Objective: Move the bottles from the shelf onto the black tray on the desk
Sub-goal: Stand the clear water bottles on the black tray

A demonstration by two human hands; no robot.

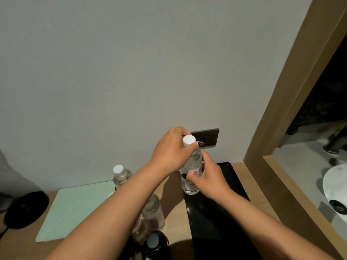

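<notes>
Nearest, a dark capped bottle (153,243) stands at the desk's front edge. Beyond it, both hands clasp the clear plastic white-capped water bottle (191,171): left hand (170,152) at its neck, right hand (208,180) round its label, upright over the glossy black tray's (212,222) far-left corner.

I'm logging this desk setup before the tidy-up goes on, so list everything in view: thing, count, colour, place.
held water bottle: 1, clear with white cap, upright at the black tray's far left edge
black tray: 1, black, right part of the desk
second water bottle: 1, clear, white cap, by the wall
glass jar: 1, clear, under the left forearm
dark bottle: 1, black, bottom edge
green mat: 1, pale green, left on the desk
wall socket: 1, dark grey
left hand: grips the bottle's neck
right hand: holds its body
</notes>
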